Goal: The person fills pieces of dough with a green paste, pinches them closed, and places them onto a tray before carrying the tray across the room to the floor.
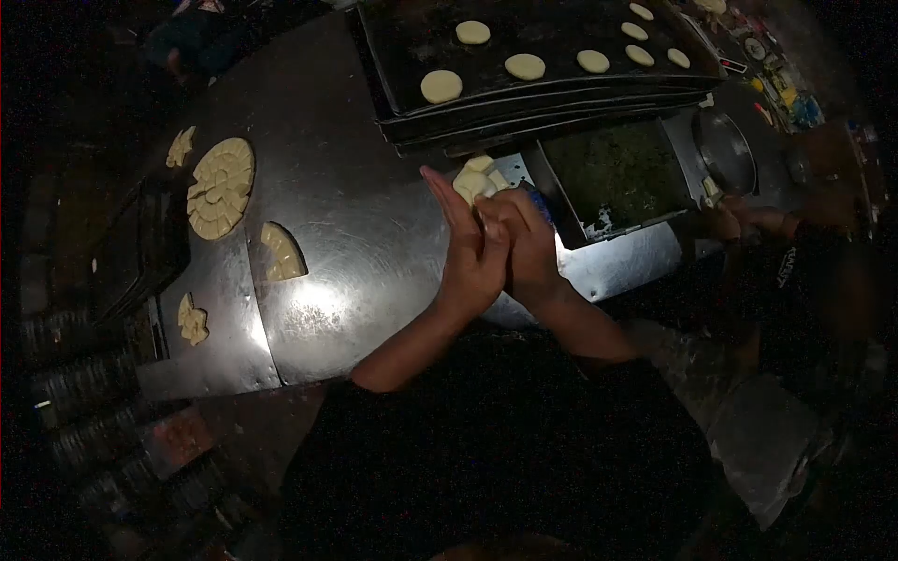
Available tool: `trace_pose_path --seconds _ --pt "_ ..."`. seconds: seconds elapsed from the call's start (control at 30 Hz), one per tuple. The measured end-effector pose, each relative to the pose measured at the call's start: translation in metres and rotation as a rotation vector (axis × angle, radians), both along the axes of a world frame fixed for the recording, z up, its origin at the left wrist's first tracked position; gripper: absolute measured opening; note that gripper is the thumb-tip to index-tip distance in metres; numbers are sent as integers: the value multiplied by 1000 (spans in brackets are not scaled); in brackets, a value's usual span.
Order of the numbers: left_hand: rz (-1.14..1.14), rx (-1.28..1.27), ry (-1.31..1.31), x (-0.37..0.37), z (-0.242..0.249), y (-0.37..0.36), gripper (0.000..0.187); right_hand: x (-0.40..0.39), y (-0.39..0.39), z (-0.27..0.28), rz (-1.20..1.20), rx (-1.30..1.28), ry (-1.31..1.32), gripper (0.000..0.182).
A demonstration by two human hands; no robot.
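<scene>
My left hand [472, 257] is raised over the metal table with its fingers stretched out, its palm turned toward my other hand. My right hand [529, 245] is closed, its curled fingers pressed against the left palm. Whatever may lie between the two palms is hidden. Just beyond my fingertips sits a small heap of pale dough pieces [477, 178], partly covered by my hands.
Stacked black baking trays [412, 126] at the back carry flat dough rounds [525, 66]. Right of my hands is an oily rectangular pan [617, 173]. Cut dough [222, 190] lies at left on the metal table [365, 243]. A co-worker's hand [739, 222] is at right.
</scene>
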State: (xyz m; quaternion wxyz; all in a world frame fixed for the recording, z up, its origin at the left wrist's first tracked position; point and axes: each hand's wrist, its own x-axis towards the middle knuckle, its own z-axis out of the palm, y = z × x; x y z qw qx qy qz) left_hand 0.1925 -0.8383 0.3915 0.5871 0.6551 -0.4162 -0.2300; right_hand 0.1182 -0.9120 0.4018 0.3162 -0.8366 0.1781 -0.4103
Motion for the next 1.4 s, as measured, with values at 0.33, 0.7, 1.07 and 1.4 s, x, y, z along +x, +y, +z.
trace_pose_path --seconds 0.33,0.7,1.07,1.4 --pt "-428 -157 648 24 46 38 46 -41 12 43 166 765 -30 24" --pt "-266 -74 755 -3 36 62 27 -48 39 52 358 456 -132 22" --pt "92 -48 823 7 22 49 59 -41 68 44 121 35 41 21" --pt "-174 151 1441 -5 -49 37 60 -36 46 25 136 43 432 17"
